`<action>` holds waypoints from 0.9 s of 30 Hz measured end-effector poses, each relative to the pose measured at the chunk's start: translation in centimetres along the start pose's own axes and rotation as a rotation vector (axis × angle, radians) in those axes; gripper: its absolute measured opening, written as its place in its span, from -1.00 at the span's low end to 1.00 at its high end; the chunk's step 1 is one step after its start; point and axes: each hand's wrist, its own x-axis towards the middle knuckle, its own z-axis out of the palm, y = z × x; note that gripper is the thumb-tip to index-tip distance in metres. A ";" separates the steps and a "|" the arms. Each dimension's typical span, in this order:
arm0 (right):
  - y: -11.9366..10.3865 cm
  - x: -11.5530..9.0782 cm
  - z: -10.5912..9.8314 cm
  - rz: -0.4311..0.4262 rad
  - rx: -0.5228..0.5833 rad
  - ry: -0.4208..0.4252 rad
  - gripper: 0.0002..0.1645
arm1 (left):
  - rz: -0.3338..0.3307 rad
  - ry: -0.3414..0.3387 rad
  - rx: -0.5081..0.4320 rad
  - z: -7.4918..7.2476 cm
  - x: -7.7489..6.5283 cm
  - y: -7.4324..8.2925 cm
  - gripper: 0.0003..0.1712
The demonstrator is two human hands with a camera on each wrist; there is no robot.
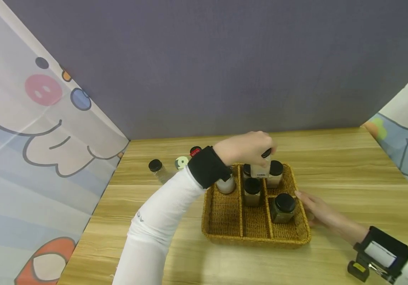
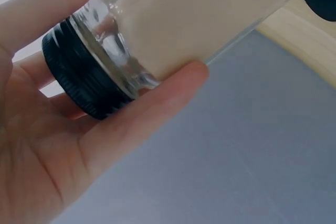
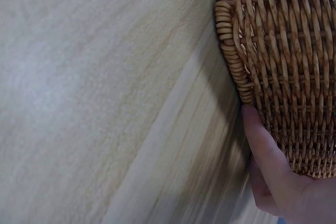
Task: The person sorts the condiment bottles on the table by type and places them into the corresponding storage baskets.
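Observation:
My left hand [image 1: 248,146] holds a glass spice jar [image 1: 260,171] above the back of the wicker basket [image 1: 221,237]. In the left wrist view the thumb and fingers hold this jar around its neck and black lid [image 2: 84,72]; beige powder [image 2: 205,19] fills it. The right hand [image 1: 314,208] touches the basket's right side, and in the right wrist view a finger [image 3: 265,145] lies against the woven wall. Inside the divided basket stand a white-filled jar [image 1: 226,186] on the left, black-lidded jars [image 1: 252,194] in the middle, and a back jar [image 1: 274,176] and a front jar [image 1: 283,209] on the right.
Left of the basket, a clear black-lidded jar [image 1: 158,168], a round pale-green and white top [image 1: 181,162] and a red-and-black lid [image 1: 195,151] are on the wooden table [image 1: 350,166]. A grey panel [image 1: 225,71] rises behind the table; printed cloth hangs at both sides.

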 end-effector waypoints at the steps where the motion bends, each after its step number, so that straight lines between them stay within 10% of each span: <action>1: 0.0 0.0 0.0 -0.004 0.006 -0.003 -0.13 | 0.002 -0.004 0.000 0.0 0.2 0.2 -0.69; 27: 0.1 0.0 0.1 0.011 -0.001 -0.001 -0.11 | 0.049 -0.077 0.047 2.6 4.2 2.5 -0.74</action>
